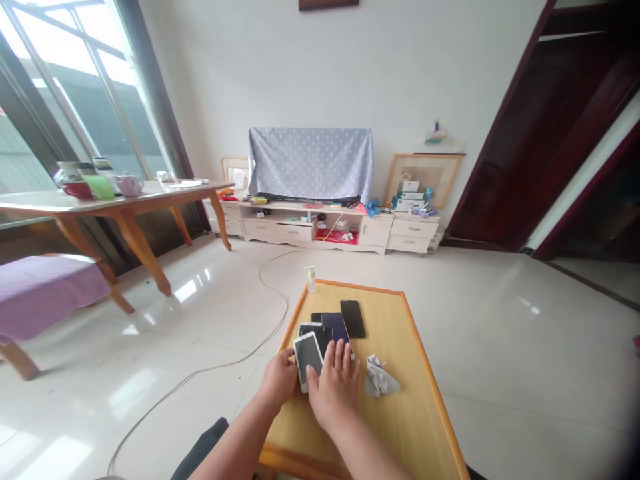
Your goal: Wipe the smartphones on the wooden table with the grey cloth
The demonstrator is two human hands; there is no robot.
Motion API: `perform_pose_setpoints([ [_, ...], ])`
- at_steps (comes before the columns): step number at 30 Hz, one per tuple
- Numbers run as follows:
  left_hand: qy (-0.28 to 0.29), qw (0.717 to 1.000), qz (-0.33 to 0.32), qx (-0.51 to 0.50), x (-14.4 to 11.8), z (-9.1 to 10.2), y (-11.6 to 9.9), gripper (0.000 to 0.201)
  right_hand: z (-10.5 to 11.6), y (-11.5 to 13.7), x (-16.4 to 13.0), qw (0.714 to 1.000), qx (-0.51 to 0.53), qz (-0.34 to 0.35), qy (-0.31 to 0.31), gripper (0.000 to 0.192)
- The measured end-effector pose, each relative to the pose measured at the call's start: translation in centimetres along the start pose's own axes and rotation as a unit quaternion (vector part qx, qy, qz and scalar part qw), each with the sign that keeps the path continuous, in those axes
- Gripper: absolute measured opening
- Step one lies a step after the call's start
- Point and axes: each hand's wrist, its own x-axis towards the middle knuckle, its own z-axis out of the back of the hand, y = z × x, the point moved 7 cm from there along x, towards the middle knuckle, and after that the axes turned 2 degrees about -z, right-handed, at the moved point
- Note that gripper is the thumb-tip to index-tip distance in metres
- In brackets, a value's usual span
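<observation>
A white smartphone with a dark screen lies tilted at the near left of a small pile of phones. My left hand grips its left edge, the fingers bent and partly hidden. Flat over the phone's right side is my right hand, fingers stretched out and thumb at the screen. Beyond its fingertips shows a dark blue phone, overlapping other dark phones. A black phone lies separately at the far right of the pile. To the right of my right hand rests a crumpled grey cloth.
The phones lie on a small wooden table with a raised orange rim. A clear pump bottle stands at its far left corner. A cable runs across the floor at left. A white cabinet stands along the wall.
</observation>
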Motion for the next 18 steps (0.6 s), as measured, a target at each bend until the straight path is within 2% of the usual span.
perform_pose_setpoints([
  [3, -0.013, 0.999, -0.049, 0.020, -1.7, 1.4, 0.0, 0.029, -0.9, 0.3, -3.8, 1.000, -0.005, 0.013, -0.008, 0.077],
  [6, -0.042, 0.995, -0.079, 0.042, -3.1, 2.4, 0.1, 0.035, -1.6, 0.2, -7.4, 0.999, -0.007, 0.039, 0.001, 0.075],
  [10, -0.063, 0.991, -0.101, 0.063, -4.6, 2.1, 0.4, 0.039, -1.7, -0.2, -10.6, 0.998, -0.008, 0.066, 0.002, 0.073],
  [14, -0.089, 0.987, -0.115, 0.072, -5.2, 1.0, 0.2, 0.042, -1.7, 0.1, -10.9, 0.997, 0.001, 0.072, -0.010, 0.071],
  [18, -0.127, 0.977, -0.143, 0.089, -4.0, 0.7, -0.4, 0.038, -1.4, 0.9, -9.4, 0.997, 0.026, 0.064, -0.027, 0.069],
])
